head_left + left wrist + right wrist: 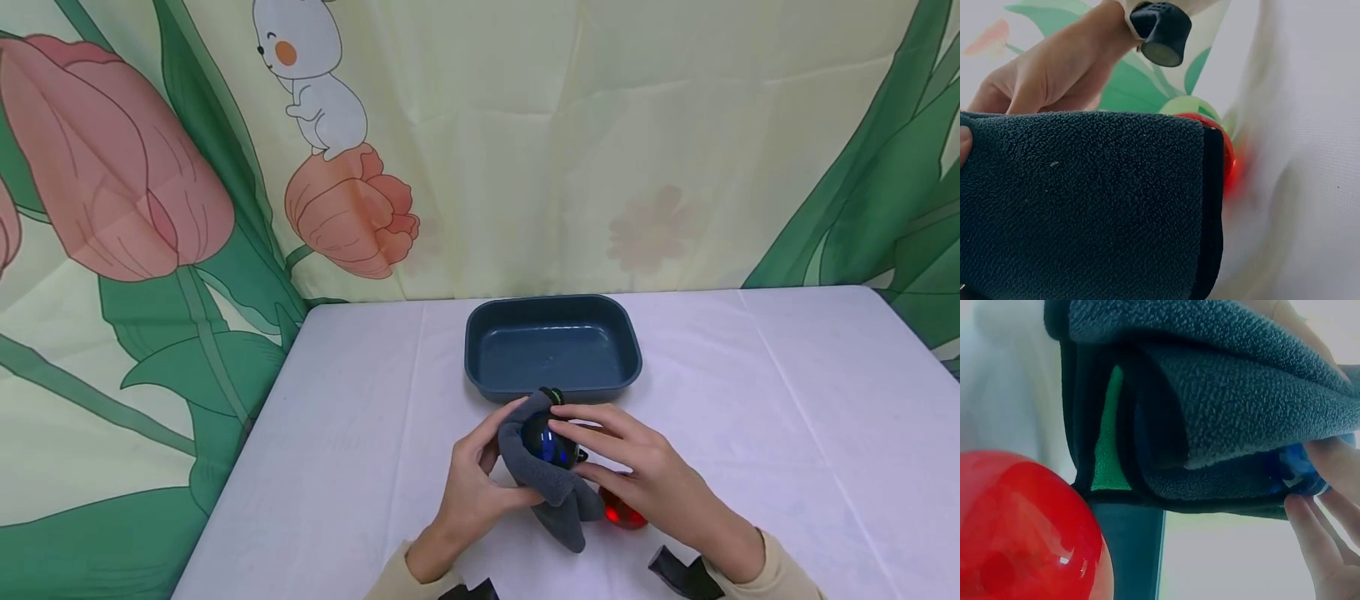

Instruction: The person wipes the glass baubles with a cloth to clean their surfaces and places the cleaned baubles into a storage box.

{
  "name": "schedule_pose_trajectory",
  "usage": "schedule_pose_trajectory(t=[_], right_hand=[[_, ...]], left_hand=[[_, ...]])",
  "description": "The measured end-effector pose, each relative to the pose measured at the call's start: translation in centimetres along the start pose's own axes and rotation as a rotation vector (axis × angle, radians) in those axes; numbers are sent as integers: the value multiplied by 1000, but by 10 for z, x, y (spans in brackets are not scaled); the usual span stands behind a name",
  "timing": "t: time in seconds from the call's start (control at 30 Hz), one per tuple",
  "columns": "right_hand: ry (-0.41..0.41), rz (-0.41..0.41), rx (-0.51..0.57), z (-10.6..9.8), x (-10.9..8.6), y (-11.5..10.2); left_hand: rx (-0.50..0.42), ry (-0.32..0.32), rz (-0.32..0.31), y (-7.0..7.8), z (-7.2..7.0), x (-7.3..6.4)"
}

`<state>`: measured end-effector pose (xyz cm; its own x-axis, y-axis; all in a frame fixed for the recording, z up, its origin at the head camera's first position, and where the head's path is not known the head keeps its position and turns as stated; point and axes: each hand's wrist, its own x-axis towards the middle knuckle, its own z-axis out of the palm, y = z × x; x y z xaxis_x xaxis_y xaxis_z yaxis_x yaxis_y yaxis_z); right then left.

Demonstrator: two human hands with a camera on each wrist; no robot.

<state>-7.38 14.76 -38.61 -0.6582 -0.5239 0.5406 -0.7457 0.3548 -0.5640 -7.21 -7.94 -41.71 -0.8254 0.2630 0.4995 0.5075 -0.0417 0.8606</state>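
One pale tablecloth (pixel 337 458), tulip-printed backdrop (pixel 487 167)

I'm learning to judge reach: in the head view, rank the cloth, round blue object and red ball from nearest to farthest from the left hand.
1. Cloth: gripped by the left hand.
2. Round blue object: just right, partly wrapped in the cloth.
3. Red ball: farther right, partly hidden by the right hand.

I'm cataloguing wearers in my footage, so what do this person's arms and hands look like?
The left hand and right hand wear no gloves. Pale beige sleeves reach the wrists, and a black piece shows by each cuff. No cables are visible.
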Motion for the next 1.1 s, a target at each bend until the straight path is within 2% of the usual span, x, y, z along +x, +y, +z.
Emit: schedule_pose_trajectory(t=[0.13,0.2,0.43,0.57,0.7,0.77,1.0,1.1], right_hand=[[1,1,-4,-1,0,-1],[3,35,31,-1,0,-2],[1,269,295,-2,1,-6],[-26,324,336,-2,2,-6],[-58,309,290,-4,3,-5],[-48,278,253,-4,4,-6],[30,51,67,-4,3,-5],[16,26,55,-1,2,-3]], left_hand=[[-1,-2,8,-1,1,1],[0,-2,13,-1,1,1],[53,-21,80,-2,1,0],[58,-3,106,-2,1,0],[53,26,99,-2,0,0],[52,36,91,-3,0,0],[18,55,74,-3,-2,0],[6,57,66,-3,-2,-1]])
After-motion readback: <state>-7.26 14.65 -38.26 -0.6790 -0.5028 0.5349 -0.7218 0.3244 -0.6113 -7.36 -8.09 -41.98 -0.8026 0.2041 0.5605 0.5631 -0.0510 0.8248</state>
